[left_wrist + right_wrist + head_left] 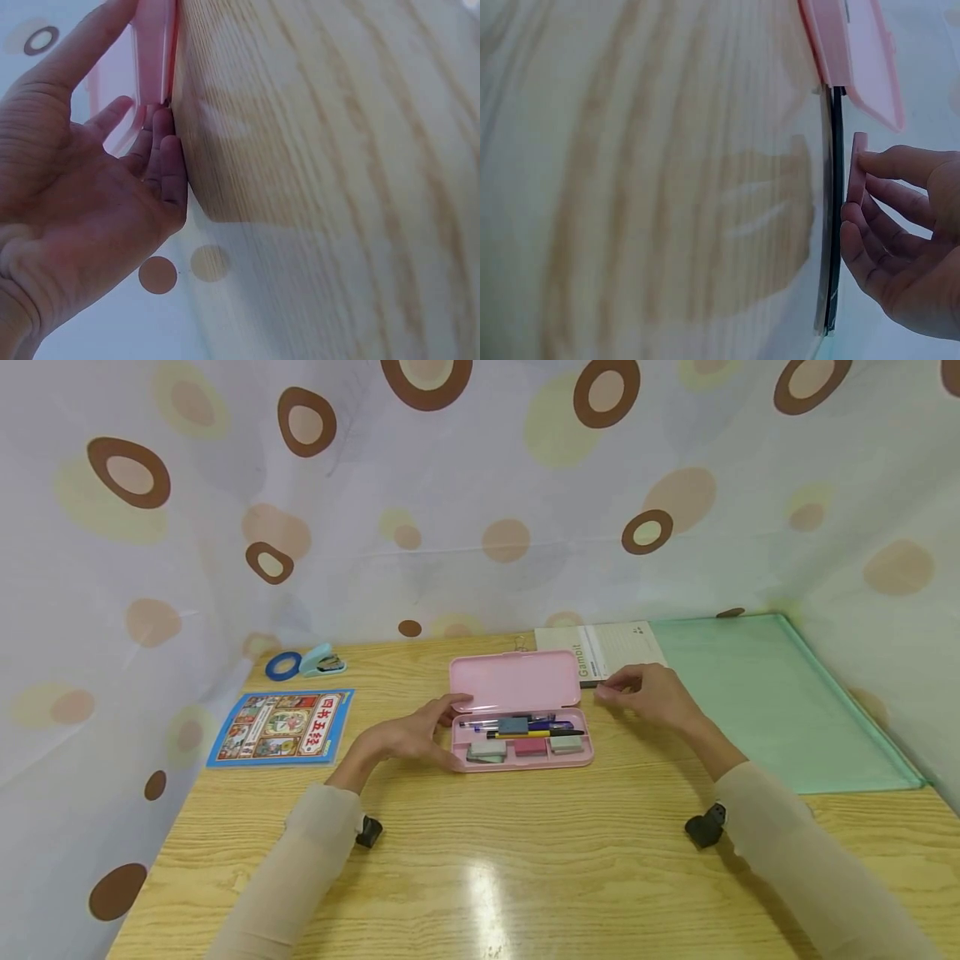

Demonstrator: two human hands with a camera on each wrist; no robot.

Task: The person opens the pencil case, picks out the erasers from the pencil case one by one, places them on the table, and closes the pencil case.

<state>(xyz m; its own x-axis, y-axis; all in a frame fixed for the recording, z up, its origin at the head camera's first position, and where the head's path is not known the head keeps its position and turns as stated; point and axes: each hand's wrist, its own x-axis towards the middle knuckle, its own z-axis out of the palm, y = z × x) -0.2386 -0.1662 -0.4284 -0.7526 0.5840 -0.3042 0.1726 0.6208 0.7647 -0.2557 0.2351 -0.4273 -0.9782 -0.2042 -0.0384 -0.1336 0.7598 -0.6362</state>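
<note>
Pink pencil case, opened out on the wooden table, is gripped at its left end by the left hand; a small pink block is pinched by the right hand (near the Gambit notebook).

"Gambit" on the pale notebook — and "四书五经" on the cover of the blue-bordered book

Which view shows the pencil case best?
The head view: nearly all of the open pencil case shows, pens inside; the left hand covers part of its left edge. The left wrist view catches only part beside that hand; the right wrist view, just one end at the top.
</note>
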